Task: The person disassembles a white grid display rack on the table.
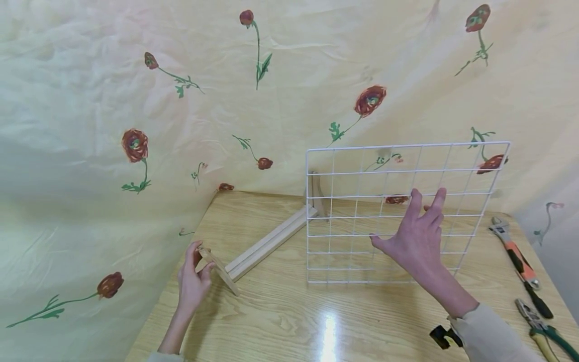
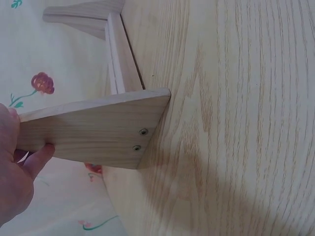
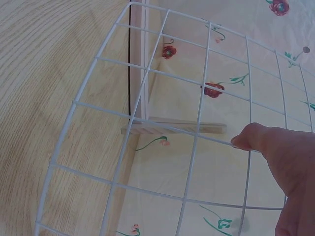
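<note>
A wooden stand lies across the table's left half: two pale parallel rails point(image 1: 271, 244) join a near end board point(image 1: 221, 274) to a far end board point(image 1: 320, 196). My left hand point(image 1: 193, 281) pinches the raised end of the near board between thumb and fingers. Two screw heads point(image 2: 143, 132) show on that board's outer face in the left wrist view. A white wire grid panel point(image 1: 355, 216) stands tilted up to the right, in front of the far board. My right hand point(image 1: 420, 239) grips its wires, thumb pressed on one and fingertips hooked on others.
At the right edge lie an adjustable wrench point(image 1: 515, 251) with an orange and black handle, a black tool handle point(image 1: 538, 300) and pliers point(image 1: 538, 324) with green and yellow grips. A small black object point(image 1: 440, 336) sits by the right sleeve. Floral cloth point(image 1: 280, 115) hangs behind the table.
</note>
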The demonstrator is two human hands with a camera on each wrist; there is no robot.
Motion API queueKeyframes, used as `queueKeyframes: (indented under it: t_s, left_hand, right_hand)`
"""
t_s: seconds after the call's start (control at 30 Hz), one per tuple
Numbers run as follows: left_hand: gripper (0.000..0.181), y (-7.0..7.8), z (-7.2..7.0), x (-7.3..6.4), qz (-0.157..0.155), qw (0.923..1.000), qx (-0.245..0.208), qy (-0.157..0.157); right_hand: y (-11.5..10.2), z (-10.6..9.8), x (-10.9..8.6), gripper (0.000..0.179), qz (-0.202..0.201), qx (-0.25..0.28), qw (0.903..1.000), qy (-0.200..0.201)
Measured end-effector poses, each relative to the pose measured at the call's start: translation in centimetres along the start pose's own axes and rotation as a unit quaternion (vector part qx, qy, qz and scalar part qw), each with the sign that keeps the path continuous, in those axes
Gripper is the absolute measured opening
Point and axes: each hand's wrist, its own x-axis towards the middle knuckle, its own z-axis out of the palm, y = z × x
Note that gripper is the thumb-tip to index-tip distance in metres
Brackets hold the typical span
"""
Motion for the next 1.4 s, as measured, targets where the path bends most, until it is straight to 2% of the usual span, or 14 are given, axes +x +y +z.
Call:
queueKeyframes:
  t_s: [0.37, 0.6, 0.77, 1.4]
  left_hand:
    - [0.069, 0.1, -0.1, -0.3, -0.008, 0.9999, 0.006, 0.004]
    - [0.067, 0.0, 0.0, -0.6, 0.013, 0.9997, 0.012, 0.016]
    - [0.067, 0.2, -0.1, -0.8, 0.018, 0.9996, 0.014, 0.018]
    - [0.067, 0.6, -0.1, -1.4, 0.010, 0.9995, 0.020, 0.023]
  right_hand:
    - [0.0, 0.0, 0.0, 0.135, -0.015, -0.003, 0.9998, 0.012]
    - [-0.1, 0.0, -0.1, 0.135, -0.001, 0.003, 1.0000, -0.006]
    - [-0.1, 0.0, -0.1, 0.135, -0.005, 0.000, 1.0000, -0.002]
    - [-0.2, 0.3, -0.2, 0.134, -0.019, -0.002, 0.9997, 0.014]
